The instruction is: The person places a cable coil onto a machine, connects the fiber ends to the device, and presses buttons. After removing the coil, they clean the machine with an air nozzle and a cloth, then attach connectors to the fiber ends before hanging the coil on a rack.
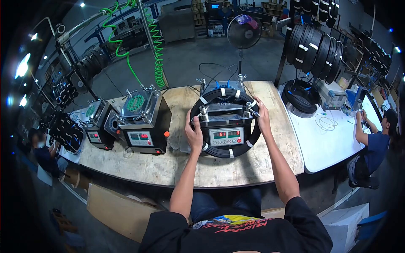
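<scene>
A coil of black cable, bound with several white ties, is held up between my two hands. My left hand grips its left side, and my right hand has the right side. Through the middle of the ring shows a black machine with metal clamps on top and a panel with red lit digits. Two blue-ended connectors show behind the coil's upper edge. The coil hides part of the machine's body.
Two similar machines with green round tops stand left on the wooden table. A coiled green hose hangs behind them. Cable coils hang at the right above a white table. People sit at both sides; a fan stands behind.
</scene>
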Demonstrator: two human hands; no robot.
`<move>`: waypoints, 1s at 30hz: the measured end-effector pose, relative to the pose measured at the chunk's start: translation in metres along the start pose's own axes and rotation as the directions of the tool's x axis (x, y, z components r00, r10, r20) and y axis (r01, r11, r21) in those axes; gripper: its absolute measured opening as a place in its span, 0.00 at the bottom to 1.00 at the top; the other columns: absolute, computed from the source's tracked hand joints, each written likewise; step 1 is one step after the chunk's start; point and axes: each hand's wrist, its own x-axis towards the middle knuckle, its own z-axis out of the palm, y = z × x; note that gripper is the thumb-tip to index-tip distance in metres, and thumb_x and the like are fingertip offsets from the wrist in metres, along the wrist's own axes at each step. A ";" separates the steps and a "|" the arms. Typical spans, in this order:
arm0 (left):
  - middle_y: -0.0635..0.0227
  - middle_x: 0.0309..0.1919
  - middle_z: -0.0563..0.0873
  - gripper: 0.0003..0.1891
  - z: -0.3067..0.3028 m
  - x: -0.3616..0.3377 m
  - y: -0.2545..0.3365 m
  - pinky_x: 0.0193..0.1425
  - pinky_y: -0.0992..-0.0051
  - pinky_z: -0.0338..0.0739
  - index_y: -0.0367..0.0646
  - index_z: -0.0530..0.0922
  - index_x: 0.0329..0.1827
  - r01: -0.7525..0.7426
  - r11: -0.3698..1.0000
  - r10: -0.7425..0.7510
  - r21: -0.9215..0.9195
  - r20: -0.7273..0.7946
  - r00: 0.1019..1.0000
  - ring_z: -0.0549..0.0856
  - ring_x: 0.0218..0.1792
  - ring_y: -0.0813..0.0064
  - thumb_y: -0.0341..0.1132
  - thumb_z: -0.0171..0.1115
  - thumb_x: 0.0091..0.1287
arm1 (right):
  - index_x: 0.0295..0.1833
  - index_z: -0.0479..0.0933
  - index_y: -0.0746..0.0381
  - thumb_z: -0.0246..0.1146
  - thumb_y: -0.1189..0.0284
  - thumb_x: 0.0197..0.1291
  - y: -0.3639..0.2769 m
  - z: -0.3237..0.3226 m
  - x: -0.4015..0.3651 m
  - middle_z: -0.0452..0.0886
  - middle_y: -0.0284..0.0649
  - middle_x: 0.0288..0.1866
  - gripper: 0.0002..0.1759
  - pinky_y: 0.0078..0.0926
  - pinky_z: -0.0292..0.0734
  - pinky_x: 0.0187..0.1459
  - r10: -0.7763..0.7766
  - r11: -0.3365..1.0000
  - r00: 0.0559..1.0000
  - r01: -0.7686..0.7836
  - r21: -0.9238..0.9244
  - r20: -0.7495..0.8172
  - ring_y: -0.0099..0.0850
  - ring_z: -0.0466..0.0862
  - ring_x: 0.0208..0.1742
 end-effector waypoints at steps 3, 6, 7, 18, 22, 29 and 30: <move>0.47 0.62 0.87 0.31 -0.001 -0.003 -0.002 0.70 0.64 0.75 0.33 0.76 0.73 0.050 0.999 -0.050 -0.021 0.006 0.999 0.85 0.64 0.56 0.54 0.54 0.84 | 0.74 0.74 0.72 0.39 0.54 0.87 0.002 -0.001 0.010 0.81 0.52 0.70 0.34 0.32 0.63 0.77 -0.016 0.999 0.999 0.017 -0.029 0.030 0.39 0.77 0.74; 0.46 0.63 0.86 0.31 0.000 -0.007 -0.001 0.71 0.62 0.74 0.32 0.75 0.73 0.044 0.999 -0.044 -0.004 -0.013 0.999 0.85 0.64 0.54 0.53 0.54 0.84 | 0.75 0.73 0.72 0.39 0.54 0.87 0.000 -0.004 0.012 0.79 0.51 0.73 0.34 0.32 0.60 0.79 0.002 0.998 0.998 0.002 -0.064 0.055 0.38 0.75 0.76; 0.46 0.63 0.86 0.31 0.000 -0.007 -0.003 0.71 0.62 0.74 0.31 0.75 0.73 0.013 0.999 -0.012 0.036 -0.028 1.000 0.85 0.64 0.53 0.53 0.54 0.84 | 0.76 0.72 0.72 0.39 0.54 0.87 -0.002 -0.004 0.011 0.78 0.51 0.74 0.35 0.32 0.59 0.80 -0.004 0.997 0.998 0.009 -0.082 0.062 0.38 0.74 0.77; 0.46 0.60 0.86 0.28 -0.017 -0.001 -0.007 0.69 0.59 0.75 0.35 0.78 0.71 -0.027 0.915 0.016 0.404 0.029 0.999 0.85 0.61 0.50 0.50 0.62 0.80 | 0.69 0.79 0.68 0.44 0.52 0.87 -0.001 -0.004 0.005 0.85 0.47 0.58 0.32 0.27 0.68 0.69 0.028 1.000 1.000 -0.028 0.002 0.009 0.34 0.81 0.60; 0.49 0.58 0.88 0.28 -0.014 0.027 0.014 0.66 0.64 0.77 0.32 0.80 0.69 -0.106 0.991 0.092 0.078 0.166 0.982 0.87 0.58 0.59 0.49 0.64 0.79 | 0.60 0.82 0.72 0.44 0.53 0.87 0.017 0.000 -0.004 0.83 0.45 0.42 0.33 0.31 0.73 0.55 0.014 0.994 0.994 -0.025 -0.109 -0.107 0.31 0.79 0.45; 0.50 0.51 0.92 0.27 -0.003 0.019 0.020 0.60 0.65 0.82 0.36 0.81 0.69 -0.035 0.998 0.031 0.048 0.070 0.997 0.91 0.53 0.61 0.50 0.66 0.78 | 0.55 0.83 0.74 0.42 0.56 0.87 0.007 -0.006 0.003 0.80 0.47 0.29 0.33 0.40 0.72 0.42 0.086 0.967 0.994 -0.101 -0.233 -0.074 0.32 0.76 0.33; 0.49 0.50 0.92 0.27 -0.003 0.018 0.021 0.59 0.65 0.82 0.36 0.81 0.69 -0.018 0.999 0.015 0.043 0.070 0.997 0.91 0.52 0.61 0.49 0.66 0.78 | 0.56 0.84 0.74 0.41 0.57 0.87 -0.001 -0.005 0.005 0.81 0.49 0.29 0.33 0.40 0.73 0.43 0.080 0.967 0.994 -0.094 -0.236 -0.068 0.33 0.77 0.33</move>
